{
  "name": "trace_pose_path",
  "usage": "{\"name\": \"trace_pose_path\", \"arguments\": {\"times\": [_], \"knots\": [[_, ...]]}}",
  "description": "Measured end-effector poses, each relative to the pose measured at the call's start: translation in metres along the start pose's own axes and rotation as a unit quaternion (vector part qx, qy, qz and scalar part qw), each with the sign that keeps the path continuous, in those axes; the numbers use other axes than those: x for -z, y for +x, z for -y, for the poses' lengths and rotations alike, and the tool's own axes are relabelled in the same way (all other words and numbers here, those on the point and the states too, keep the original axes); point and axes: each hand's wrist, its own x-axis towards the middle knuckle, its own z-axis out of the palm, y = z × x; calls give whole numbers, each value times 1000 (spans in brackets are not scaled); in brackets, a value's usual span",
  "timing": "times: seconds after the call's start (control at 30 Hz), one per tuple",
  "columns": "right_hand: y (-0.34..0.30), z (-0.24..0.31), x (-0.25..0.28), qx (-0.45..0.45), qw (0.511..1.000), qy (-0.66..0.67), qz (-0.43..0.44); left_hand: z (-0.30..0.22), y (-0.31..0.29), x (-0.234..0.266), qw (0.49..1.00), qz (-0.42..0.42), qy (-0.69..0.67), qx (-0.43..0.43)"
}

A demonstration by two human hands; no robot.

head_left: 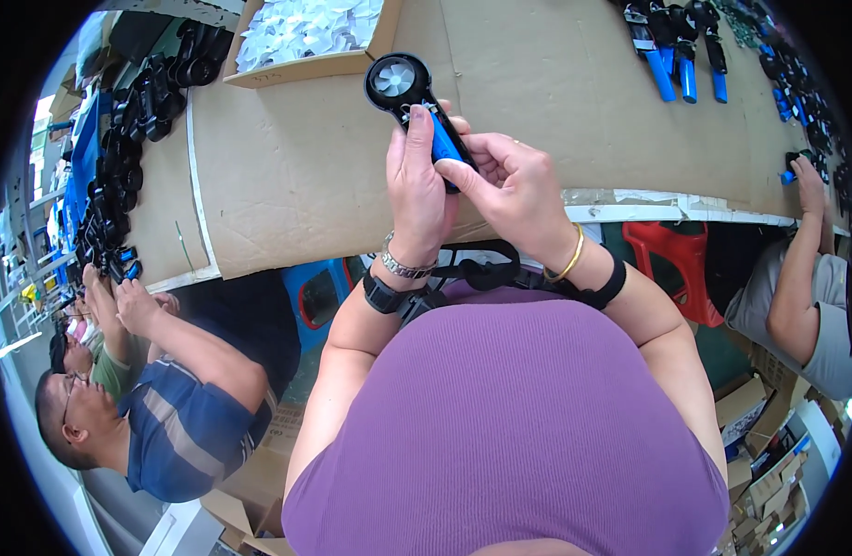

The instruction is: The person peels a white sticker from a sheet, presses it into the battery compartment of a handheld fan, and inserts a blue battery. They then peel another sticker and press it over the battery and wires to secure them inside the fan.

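A small black handheld fan [395,80] with pale blades is held over the cardboard-covered table, its round head pointing away from me. Inside its handle lies a blue cylindrical battery [443,141]. My left hand [418,176] is wrapped round the handle from the left, thumb up along it near the fan's head. My right hand [514,181] is closed at the handle's lower end, its thumb pressed against the blue part. Whether the right fingers also pinch some small piece is hidden.
An open carton [301,69] of small whitish pieces stands at the far left. Several black fan parts with blue batteries [687,79] lie at the far right. Black fan bodies [120,171] are heaped along the left edge. Co-workers [180,408] sit on both sides; a red stool [671,264] is at right.
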Motion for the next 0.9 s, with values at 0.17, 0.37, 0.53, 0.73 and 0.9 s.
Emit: {"name": "trace_pose_path", "arguments": {"times": [0.17, 0.37, 0.53, 0.73, 0.9], "knots": [[6, 4, -7, -12, 999, -46, -2, -3, -1, 8, 1000, -21, -12, -1], [20, 21, -4, 29, 997, -14, 64, -33, 1, 16, 998, -27, 26, -42], [50, 15, 48, 43, 990, -132, -38, -74, 25, 81, 972, -174, 124, -99], [106, -19, 171, 42, 918, -332, -212, -115, 30, 185, 933, -235, 260, -85], [140, -39, 216, 36, 836, -482, -259, -125, 37, 208, 883, -282, 354, -128]]}}
